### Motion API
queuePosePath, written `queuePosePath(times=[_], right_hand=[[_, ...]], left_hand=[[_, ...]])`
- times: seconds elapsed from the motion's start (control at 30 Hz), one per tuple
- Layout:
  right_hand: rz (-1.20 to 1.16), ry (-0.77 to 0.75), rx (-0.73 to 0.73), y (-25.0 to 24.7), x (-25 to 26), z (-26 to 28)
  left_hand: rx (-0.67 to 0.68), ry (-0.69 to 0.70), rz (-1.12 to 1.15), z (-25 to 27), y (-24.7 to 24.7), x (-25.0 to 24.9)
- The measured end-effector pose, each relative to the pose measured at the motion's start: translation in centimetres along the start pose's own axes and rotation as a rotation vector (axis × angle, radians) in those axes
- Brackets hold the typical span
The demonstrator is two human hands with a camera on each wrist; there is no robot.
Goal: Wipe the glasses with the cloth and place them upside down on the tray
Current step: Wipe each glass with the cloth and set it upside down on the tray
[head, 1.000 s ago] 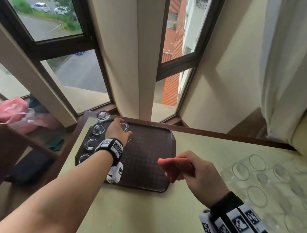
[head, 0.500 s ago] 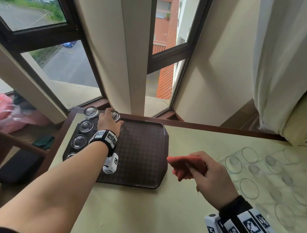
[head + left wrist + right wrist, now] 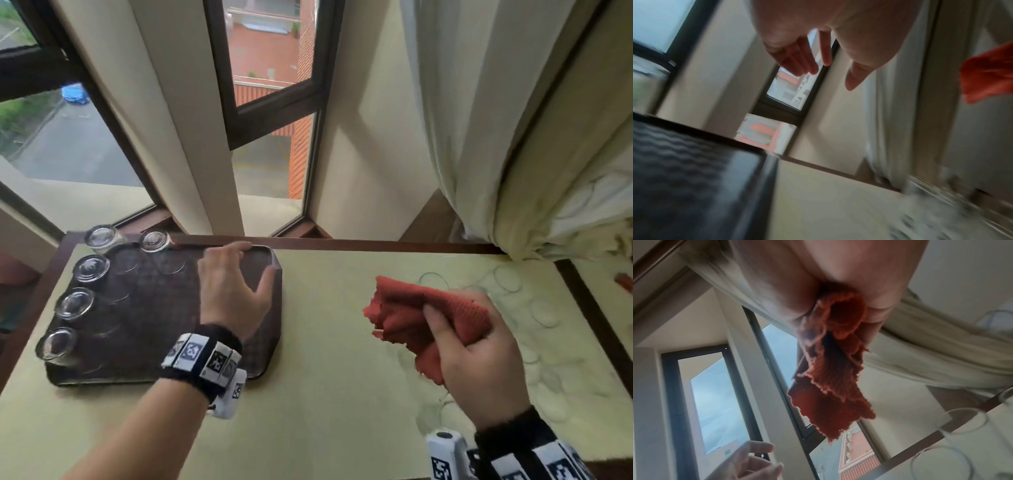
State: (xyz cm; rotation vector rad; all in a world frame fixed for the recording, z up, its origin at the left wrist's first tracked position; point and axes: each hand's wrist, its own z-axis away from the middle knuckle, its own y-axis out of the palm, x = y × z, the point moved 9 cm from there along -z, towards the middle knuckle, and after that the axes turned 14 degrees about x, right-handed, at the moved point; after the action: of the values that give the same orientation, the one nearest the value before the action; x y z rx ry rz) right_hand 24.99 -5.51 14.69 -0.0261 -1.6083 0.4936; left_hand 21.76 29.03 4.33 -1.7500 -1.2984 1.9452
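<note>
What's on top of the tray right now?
Five upturned glasses line the tray's left and far edge. The open left hand hovers above, hiding part of its surface.

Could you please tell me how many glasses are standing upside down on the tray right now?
5: four down the tray's left side, and one at the far edge, second column. None seems hidden.
</note>
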Motion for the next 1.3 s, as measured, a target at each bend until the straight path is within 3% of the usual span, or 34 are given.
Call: queuePosePath(times=[0.1,0.2,0.37,0.5,0.67,0.8,1.0,1.1,1.2,1.3], right_hand=[[0.107,0.017,-0.097,-4.4,-0.6,0.6],[0.192,0.050,-0.149,-8.4,-2.4,1.4],[0.282,0.142,-0.152,-12.7,-4.7,2.7],[0.290,0.131,-0.149,-15.0,-6.1,3.5],[0.282,0.121,-0.117,-16.3,-7.2,4.2],[0.233,0.126,-0.106,-16.6,-7.5,4.0],[0.059,0.076,-0.118,-15.4,-4.2,2.0],[-0.053,0.017,-0.119,-14.1,-0.9,1.0],[-0.137,-0.086,-0.101,-12.5,3.8,0.2],[-0.148,-0.310,0.053,-9.5,9.5,0.7]], left_hand=[[0.375,0.159,0.025,1.6,8.6,-6.4],[0.701,0.225,-0.135,2.9,17.5,-10.6],[0.897,0.230,-0.281,3.7,25.8,-13.0],[0.847,0.176,-0.259,3.1,28.0,-13.1],[0.713,0.005,-0.018,3.0,27.5,-11.7],[0.503,-0.094,0.174,4.1,23.1,-11.4],[0.204,-0.066,0.617,6.4,12.3,-16.6],[0.206,-0.042,0.958,7.3,8.2,-20.5],[0.337,-0.021,1.282,8.5,6.0,-24.9],[0.430,0.069,1.398,9.4,3.9,-29.3]])
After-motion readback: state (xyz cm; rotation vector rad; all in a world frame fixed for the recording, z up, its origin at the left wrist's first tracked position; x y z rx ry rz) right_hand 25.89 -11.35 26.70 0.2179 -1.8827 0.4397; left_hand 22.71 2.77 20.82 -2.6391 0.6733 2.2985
